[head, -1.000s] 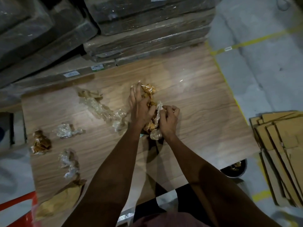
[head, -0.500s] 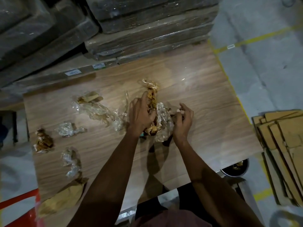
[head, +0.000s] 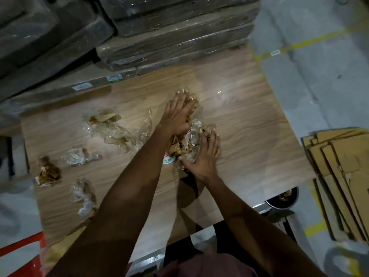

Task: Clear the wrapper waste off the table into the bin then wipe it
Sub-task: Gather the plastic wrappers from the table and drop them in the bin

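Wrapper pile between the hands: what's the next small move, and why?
Probably close both hands around the wrapper pile and lift it toward the bin at the table's near right corner. The left hand lies flat on top and the right hand cups its side, so it looks gathered but not yet lifted.

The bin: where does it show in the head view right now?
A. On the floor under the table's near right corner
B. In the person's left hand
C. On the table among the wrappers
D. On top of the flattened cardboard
A: the round dark bin peeks out on the floor below the table at its near right corner, beside the flattened cardboard.
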A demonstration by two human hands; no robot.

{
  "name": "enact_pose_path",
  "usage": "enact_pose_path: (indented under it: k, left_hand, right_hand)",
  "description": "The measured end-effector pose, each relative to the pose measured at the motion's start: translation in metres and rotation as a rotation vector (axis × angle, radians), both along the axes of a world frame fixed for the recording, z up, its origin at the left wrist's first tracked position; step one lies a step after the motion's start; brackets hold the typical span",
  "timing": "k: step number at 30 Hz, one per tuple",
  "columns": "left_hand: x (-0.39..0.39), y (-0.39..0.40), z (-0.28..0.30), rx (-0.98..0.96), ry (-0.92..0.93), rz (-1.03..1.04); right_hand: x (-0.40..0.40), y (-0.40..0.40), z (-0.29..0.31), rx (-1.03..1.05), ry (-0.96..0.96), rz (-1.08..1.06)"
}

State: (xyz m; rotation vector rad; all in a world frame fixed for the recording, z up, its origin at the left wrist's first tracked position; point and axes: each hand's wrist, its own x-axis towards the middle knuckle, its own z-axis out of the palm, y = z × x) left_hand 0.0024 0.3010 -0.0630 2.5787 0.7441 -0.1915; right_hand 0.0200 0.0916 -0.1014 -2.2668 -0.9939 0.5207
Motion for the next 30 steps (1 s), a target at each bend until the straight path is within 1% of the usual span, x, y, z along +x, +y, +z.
enact_pose_path:
  k: [1, 3, 6, 7, 8, 10, 12, 14, 17, 19, 21, 22, 26, 30]
  left_hand:
    - [0.001, 0.002, -0.001, -0.043, 0.019, 0.001]
    - [-0.002, 0.002, -0.003, -0.127, -0.014, 0.050]
    - [-0.010, -0.009, -0.005, -0.213, -0.181, 0.100]
    - [-0.012, -0.015, -0.005, -0.315, -0.260, 0.145]
    - [-0.015, -0.022, -0.004, -0.461, -0.339, 0.216]
    - [-0.024, -0.027, -0.005, -0.734, -0.444, 0.374]
    - [-0.039, -0.024, -0.006, -0.888, -0.494, 0.418]
    - [-0.054, -0.027, -0.009, -0.876, -0.499, 0.391]
    - [-0.061, -0.059, -0.014, -0.711, -0.546, 0.429]
    - [-0.055, -0.085, -0.020, -0.600, -0.632, 0.491]
    - [-0.048, -0.101, -0.023, -0.591, -0.742, 0.532]
    - [-0.046, -0.106, -0.023, -0.634, -0.783, 0.573]
    - [-0.040, -0.115, -0.013, -0.926, -0.867, 0.770]
    - [-0.041, -0.118, 0.013, -1.135, -0.974, 0.815]
  right_hand:
    - [0.002, 0.003, 0.000, -0.014, 0.002, -0.007]
    - [0.006, 0.009, -0.001, -0.030, 0.015, -0.015]
    - [0.006, 0.016, -0.002, -0.025, 0.017, -0.040]
    - [0.006, 0.018, -0.001, -0.021, 0.026, -0.059]
    - [0.006, 0.019, -0.001, -0.019, 0.040, -0.082]
    - [0.005, 0.022, -0.001, -0.004, 0.056, -0.118]
    - [0.004, 0.022, -0.002, 0.036, 0.046, -0.145]
    - [0.003, 0.023, -0.004, 0.080, 0.052, -0.172]
    - [0.003, 0.025, 0.000, 0.171, 0.134, -0.211]
    - [0.007, 0.024, 0.005, 0.269, 0.219, -0.198]
    - [0.013, 0.020, 0.008, 0.346, 0.326, -0.161]
    - [0.016, 0.020, 0.009, 0.373, 0.388, -0.154]
    - [0.015, 0.021, 0.024, 0.495, 0.690, -0.214]
    - [0.006, 0.019, 0.055, 0.553, 0.840, -0.283]
